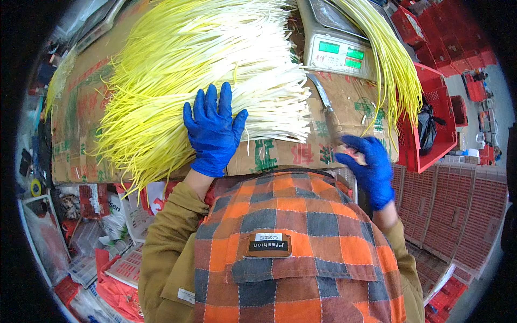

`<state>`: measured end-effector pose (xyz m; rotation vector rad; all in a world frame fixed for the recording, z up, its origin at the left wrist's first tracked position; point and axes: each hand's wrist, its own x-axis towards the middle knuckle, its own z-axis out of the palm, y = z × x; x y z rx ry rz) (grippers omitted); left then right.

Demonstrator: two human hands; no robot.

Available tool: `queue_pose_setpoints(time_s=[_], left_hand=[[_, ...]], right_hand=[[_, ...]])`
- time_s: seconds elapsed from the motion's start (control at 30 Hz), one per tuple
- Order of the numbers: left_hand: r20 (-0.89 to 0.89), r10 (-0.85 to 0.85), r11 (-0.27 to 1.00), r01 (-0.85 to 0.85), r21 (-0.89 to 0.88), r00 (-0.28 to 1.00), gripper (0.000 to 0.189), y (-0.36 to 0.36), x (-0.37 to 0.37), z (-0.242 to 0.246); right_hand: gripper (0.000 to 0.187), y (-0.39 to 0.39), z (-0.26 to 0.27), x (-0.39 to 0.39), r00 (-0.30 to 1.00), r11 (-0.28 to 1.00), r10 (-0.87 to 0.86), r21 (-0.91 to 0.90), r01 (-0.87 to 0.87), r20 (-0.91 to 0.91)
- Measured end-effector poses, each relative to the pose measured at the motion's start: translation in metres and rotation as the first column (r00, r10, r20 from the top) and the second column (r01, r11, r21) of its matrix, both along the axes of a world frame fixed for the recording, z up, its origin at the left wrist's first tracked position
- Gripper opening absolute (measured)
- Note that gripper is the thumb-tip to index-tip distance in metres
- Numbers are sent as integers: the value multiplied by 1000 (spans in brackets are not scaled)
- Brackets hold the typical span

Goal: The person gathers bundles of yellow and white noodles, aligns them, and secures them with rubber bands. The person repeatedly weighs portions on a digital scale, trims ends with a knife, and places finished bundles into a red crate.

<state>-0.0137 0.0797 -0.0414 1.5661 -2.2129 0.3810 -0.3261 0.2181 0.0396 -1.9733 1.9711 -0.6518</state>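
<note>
A broad layer of yellow chives [161, 80] lies before me, yellow leaf ends to the left and white stem ends to the right. My left hand [214, 133], in a blue glove, rests flat on the near edge of the layer, fingers spread. To the right is a sickle-like knife [332, 121] with a curved metal blade and a wooden handle; its blade tip is by the white ends. My right hand [365, 165], also blue-gloved and blurred, has thumb and fingers around the handle's near end. A pale, reddish part shows between those fingers.
Printed cardboard [282, 155] covers the table. A digital scale [339, 54] stands at the back right, with more chives [389, 72] draped over its side. Beyond the right edge is a red crate [438, 141] with a black plastic bag [428, 125]. Stacked crates [452, 202] stand lower right.
</note>
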Motion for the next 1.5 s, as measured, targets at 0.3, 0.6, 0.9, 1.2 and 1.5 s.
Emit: queue_pose_setpoints(time_s=[0.3,0.6,0.9,1.2,1.5], left_hand=[[-22,2,995,-4,-95,1000,68,-3,1,-9],[-85,-42,999,44,16,995,73,-2,1,12],[19,-132,991,132,-16,991,70,-25,0,26],[103,-302,947,310,-83,948,37,-93,-5,36],[-178,-419,906,396,-147,891,51,-46,11,56]], right_hand=[[17,-84,-36,77,878,852,416,-237,-467,-236],[19,52,-25,-75,941,864,195,502,-31,-278],[21,13,-13,-19,972,965,-163,232,121,168],[21,-64,-7,46,973,953,204,-204,-223,-112],[24,-112,-58,109,853,843,494,-147,-518,-170]])
